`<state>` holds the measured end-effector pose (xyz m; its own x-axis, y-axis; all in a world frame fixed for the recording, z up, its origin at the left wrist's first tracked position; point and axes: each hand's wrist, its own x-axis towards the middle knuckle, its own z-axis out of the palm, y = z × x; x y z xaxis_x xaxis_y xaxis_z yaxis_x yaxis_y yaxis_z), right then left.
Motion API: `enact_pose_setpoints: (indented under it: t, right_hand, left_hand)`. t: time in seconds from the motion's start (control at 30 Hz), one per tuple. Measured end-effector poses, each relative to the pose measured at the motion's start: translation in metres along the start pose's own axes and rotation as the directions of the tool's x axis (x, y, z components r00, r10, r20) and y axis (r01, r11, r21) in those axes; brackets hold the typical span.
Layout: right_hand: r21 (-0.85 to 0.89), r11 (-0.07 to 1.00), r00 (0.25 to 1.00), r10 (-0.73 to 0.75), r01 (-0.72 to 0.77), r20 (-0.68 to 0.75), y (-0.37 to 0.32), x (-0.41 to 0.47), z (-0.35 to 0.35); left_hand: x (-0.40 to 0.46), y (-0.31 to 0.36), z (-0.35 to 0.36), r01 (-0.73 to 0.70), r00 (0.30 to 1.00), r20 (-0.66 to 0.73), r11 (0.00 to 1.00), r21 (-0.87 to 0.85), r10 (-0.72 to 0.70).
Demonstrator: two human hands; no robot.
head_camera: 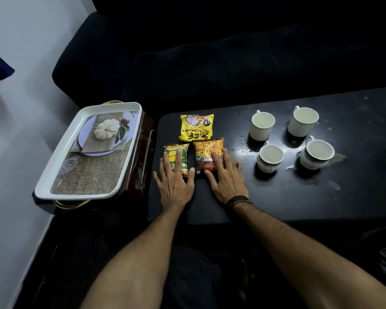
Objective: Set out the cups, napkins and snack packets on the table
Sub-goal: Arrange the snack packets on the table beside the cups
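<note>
Three snack packets lie on the left part of the black table [276, 197]. A yellow packet [196, 127] lies farthest from me. In front of it sit a green and yellow packet [176, 153] and an orange and brown packet [207, 152]. My left hand [175, 182] rests flat with spread fingers on the green packet. My right hand [226, 177] lies flat on the orange packet, fingers apart. Several white cups stand upright at the right: [262, 126], [303, 121], [270, 157], [316, 153]. No napkins are in view.
A white rectangular tray [54, 175] with a pumpkin picture sits on a dark stand left of the table. A dark sofa [210, 63] runs behind the table. A white wall fills the left side. Pale smears mark the table near the cups.
</note>
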<state>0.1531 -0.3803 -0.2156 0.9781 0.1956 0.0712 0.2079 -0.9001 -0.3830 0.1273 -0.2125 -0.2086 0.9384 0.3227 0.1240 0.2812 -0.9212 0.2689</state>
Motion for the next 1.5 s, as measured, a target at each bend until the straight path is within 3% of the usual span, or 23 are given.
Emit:
enact_pose_setpoints:
  t: [0.67,0.9,1.37,1.5]
  right_hand:
    - [0.092,0.995,0.998,-0.019,0.025,-0.066,0.003,-0.016,0.003]
    - [0.139,0.990,1.000,0.006,-0.006,-0.003,0.004,-0.022,0.001]
    - [0.250,0.968,0.986,0.019,0.023,-0.166,0.004,-0.031,-0.001]
    - [0.296,0.954,0.980,0.102,-0.048,-0.171,0.002,-0.025,-0.005]
  left_hand:
    - [0.001,0.000,-0.001,-0.003,1.000,-0.022,1.000,0.005,0.003]
    - [0.000,0.000,-0.003,-0.002,1.000,0.004,1.000,-0.014,0.002]
    - [0.002,-0.003,0.000,-0.020,1.000,-0.011,0.999,-0.030,0.020]
    - [0.002,-0.002,0.001,-0.034,0.999,-0.036,0.999,-0.017,0.033]
